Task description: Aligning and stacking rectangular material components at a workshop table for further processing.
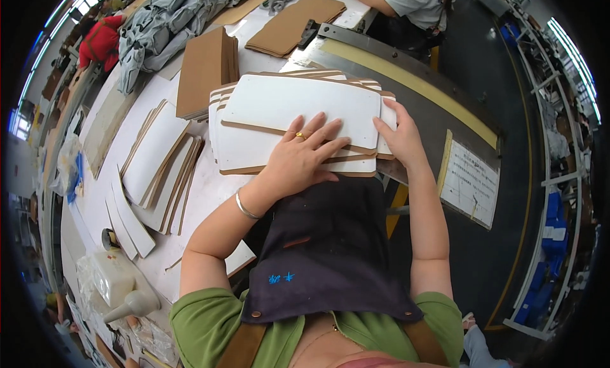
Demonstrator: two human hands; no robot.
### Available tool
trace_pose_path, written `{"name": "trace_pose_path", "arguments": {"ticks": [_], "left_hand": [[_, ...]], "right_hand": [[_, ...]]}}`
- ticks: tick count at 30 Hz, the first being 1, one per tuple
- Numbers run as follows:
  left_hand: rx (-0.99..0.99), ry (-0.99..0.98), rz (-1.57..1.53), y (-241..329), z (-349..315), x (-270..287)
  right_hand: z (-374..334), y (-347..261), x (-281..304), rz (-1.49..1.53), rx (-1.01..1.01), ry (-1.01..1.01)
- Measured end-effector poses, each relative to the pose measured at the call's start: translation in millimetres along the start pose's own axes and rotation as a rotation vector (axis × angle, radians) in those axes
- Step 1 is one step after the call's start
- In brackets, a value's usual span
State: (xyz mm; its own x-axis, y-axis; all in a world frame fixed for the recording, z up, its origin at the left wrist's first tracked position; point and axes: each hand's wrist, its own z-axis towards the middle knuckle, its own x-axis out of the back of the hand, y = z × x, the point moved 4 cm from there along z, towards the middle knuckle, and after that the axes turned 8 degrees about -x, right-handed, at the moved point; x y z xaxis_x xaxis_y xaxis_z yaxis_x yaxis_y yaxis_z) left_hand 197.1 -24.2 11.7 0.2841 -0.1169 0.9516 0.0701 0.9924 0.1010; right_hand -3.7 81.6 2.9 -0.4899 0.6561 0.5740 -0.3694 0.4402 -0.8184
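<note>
A loose stack of white-faced boards with brown edges point(254, 146) lies in front of me, its layers fanned unevenly. My left hand point(308, 149) is open, fingers spread flat on the top board point(298, 101) near its front edge. A yellow ring and a silver bangle show on that hand and wrist. My right hand point(400, 133) is at the stack's right end, thumb and forefinger stretched apart against the top board's end; its other fingers are mostly hidden. Behind the stack, to the left, stands a pile of brown boards point(203, 73).
More white boards point(152, 158) fan out on the table at left, near a white plastic bottle point(136, 304). At right are a metal machine bed point(406, 88) and a printed sheet point(470, 180). Brown panels point(295, 25), grey fabric point(168, 25) and co-workers are farther back.
</note>
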Motion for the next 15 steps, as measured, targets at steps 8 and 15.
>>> {"name": "trace_pose_path", "arguments": {"ticks": [8, 15], "left_hand": [[0.010, -0.074, -0.055, -6.6, -8.8, 7.7], [0.067, 0.084, 0.382, -18.0, -41.5, -5.1]], "right_hand": [[47.6, -15.4, -6.1, -0.252, -0.085, 0.012], [25.2, -49.8, -6.2, 0.205, 0.477, 0.275]]}}
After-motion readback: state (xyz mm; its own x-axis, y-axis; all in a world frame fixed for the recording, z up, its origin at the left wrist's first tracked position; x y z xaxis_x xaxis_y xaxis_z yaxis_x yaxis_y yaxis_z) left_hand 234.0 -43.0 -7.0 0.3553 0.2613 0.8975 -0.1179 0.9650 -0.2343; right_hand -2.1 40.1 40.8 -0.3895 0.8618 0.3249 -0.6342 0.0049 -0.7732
